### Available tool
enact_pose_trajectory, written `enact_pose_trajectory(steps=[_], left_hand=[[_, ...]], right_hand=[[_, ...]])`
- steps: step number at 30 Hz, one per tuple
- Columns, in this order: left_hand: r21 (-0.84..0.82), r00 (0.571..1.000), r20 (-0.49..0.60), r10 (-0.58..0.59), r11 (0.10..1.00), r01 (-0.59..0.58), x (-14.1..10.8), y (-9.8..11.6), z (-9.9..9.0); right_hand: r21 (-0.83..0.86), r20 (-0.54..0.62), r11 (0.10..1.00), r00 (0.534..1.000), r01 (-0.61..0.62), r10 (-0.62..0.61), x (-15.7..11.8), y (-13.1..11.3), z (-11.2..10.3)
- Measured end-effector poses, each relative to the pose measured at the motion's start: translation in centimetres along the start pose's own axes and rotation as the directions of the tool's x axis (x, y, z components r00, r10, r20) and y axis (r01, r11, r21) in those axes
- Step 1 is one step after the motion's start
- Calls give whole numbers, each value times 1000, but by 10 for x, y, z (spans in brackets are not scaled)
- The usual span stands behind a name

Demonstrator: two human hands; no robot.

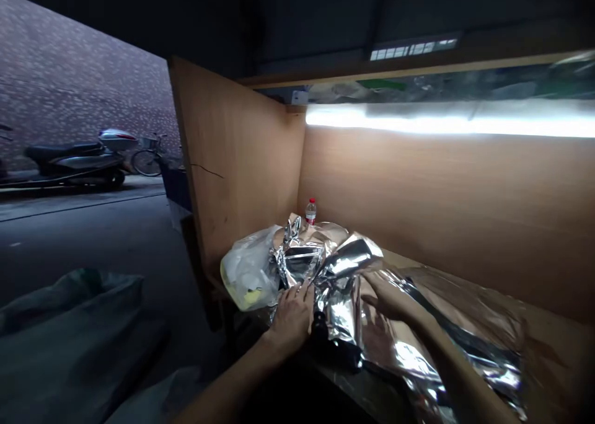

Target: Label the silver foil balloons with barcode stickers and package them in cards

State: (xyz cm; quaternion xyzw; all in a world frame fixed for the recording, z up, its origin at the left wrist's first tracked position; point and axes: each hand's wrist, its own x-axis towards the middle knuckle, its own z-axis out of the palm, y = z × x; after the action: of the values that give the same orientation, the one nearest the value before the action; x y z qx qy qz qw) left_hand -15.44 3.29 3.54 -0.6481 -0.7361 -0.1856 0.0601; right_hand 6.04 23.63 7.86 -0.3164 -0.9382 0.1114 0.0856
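Shiny silver foil sheeting (341,309) lies crumpled and folded across the workbench, mirror-like in places and reflecting the brown wood. My left hand (292,315) rests on its near left part, fingers stretched forward over the foil. To the right, my right hand (388,297) touches the sheeting below a raised, curled foil flap (356,255); its thumb and fingers are apart, the fingertips partly hidden. Left of the foil sits a translucent white plastic bag (251,269) with something yellow at its bottom. Behind the pile stands a clear bottle (311,212) with a red cap.
A wooden side panel (237,170) and back panel (441,194) enclose the bench, under a bright tube light (418,123). Clear plastic sheeting (469,300) covers its right side. Grey-green sacks (69,331) lie on the floor at left; a scooter (79,160) stands beyond.
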Motion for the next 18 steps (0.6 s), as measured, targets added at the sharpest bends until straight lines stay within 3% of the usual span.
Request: enact_pose_trajectory(steps=[3,6,8,12,15,18], left_hand=[[-106,998,-60,-33,994,26,1,-24,-22],[-125,986,48,-158,979,163,1,-75,-46],[-96,968,121,-220,968,232,-7,-112,-56],[-70,949,175,-262,958,278,-35,-157,-66],[-98,953,174,-249,958,269,-50,-164,-65],[-110,951,169,-259,954,279,-50,-165,-64]], right_hand=[[48,-161,978,968,201,-191,69,-47,-5],[-59,-145,975,964,215,-221,122,-98,2],[-120,-126,969,964,217,-232,140,-129,15],[-164,-78,937,943,308,-324,146,-178,41],[-148,-16,900,909,410,-416,140,-204,55],[-75,107,840,842,537,-529,133,-226,68]])
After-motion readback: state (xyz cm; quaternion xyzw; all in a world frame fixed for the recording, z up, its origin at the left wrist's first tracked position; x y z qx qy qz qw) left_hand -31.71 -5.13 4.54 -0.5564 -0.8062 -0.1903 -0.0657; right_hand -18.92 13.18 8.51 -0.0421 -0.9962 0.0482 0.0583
